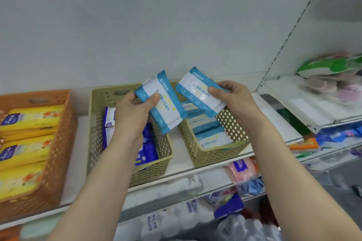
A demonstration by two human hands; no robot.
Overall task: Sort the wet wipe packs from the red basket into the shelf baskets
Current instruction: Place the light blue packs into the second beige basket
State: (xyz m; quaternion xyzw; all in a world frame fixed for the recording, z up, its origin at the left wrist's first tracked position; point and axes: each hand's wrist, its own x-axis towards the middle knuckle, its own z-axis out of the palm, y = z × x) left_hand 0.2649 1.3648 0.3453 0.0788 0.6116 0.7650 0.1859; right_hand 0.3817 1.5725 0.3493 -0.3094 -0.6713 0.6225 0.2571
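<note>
**Two blue packs held over the shelf baskets**

The left hand (135, 111) pinches a flat blue-and-white wet wipe pack (163, 103) above the wide tan plastic basket (98, 115) on the white shelf (180, 160). The right hand (233, 98) has its grip clamped on a second blue-and-white pack (197, 92) over the narrow tan basket (211, 154), which holds more of the same packs. An orange basket (56, 143) of yellow packs (29, 117) sits on the left.

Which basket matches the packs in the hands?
On the shelf stand three baskets. Take the right one, the beige basket under the right hand. Only it holds light-blue-and-white packs; its neighbour holds dark blue ones.
</note>
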